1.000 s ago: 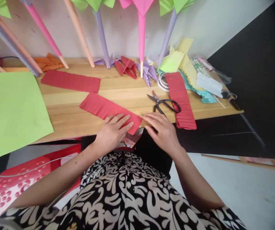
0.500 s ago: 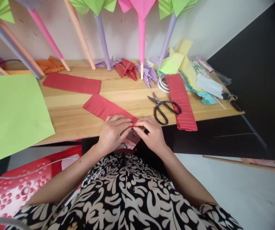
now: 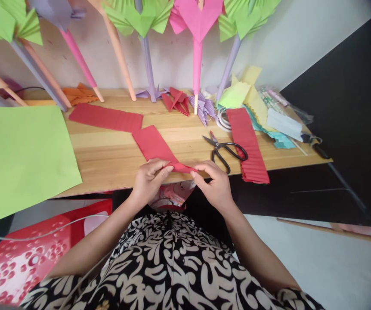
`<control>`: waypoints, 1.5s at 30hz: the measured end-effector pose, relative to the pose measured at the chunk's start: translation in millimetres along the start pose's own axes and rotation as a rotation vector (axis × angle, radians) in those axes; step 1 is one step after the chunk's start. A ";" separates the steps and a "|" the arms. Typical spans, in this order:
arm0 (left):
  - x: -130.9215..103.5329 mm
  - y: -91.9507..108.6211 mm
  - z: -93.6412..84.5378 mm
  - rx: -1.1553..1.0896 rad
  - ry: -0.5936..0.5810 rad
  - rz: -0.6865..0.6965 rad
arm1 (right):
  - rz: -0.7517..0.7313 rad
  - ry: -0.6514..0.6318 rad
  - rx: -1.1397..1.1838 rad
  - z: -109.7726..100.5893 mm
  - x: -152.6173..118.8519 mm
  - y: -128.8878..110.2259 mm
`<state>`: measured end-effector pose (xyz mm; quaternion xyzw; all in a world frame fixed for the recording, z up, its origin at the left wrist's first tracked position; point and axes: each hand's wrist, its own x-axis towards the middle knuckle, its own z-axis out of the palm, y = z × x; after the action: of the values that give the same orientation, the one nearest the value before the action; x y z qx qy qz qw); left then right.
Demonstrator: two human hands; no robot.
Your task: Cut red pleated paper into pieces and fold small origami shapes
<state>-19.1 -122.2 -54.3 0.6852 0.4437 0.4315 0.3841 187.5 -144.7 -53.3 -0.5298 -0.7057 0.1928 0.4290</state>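
Note:
A strip of red pleated paper [image 3: 155, 144] lies at the table's front edge, its near end lifted and turned into a narrow fold. My left hand [image 3: 149, 178] pinches that fold between thumb and fingers. At the fold's right end, my right hand [image 3: 214, 183] pinches the paper the same way. Black-handled scissors [image 3: 219, 150] rest spread just beyond my right hand. A second red pleated strip [image 3: 108, 117] lies behind the held one, and a third red pleated strip [image 3: 248, 144] lies to the right, partly under a scissor handle.
A large green sheet [image 3: 27, 150] covers the table's left end. Paper flowers on rolled stems [image 3: 197, 69] lean against the wall. Folded red paper [image 3: 175, 101], white tape rolls [image 3: 223, 119] and yellow paper [image 3: 253, 94] sit at the back. A red stool [image 3: 40, 254] stands below left.
My hands have moved apart, exposing a length of folded paper edge between them. The strip's far part has swung to the right and now points more steeply away from me.

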 end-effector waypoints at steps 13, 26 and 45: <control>16.5 19.6 -12.1 -0.083 0.148 0.002 | 0.086 0.066 0.156 -11.2 18.2 -23.0; 55.6 99.9 -42.0 -0.089 0.170 0.270 | 0.098 0.256 0.529 -37.8 78.0 -65.0; 96.2 135.2 -51.8 0.425 0.061 0.455 | 0.186 0.001 0.665 -45.2 104.5 -95.1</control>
<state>-7.5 -66.4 109.9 0.8186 0.3704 0.4243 0.1125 161.4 -92.2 82.9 -0.4235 -0.5527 0.4502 0.5591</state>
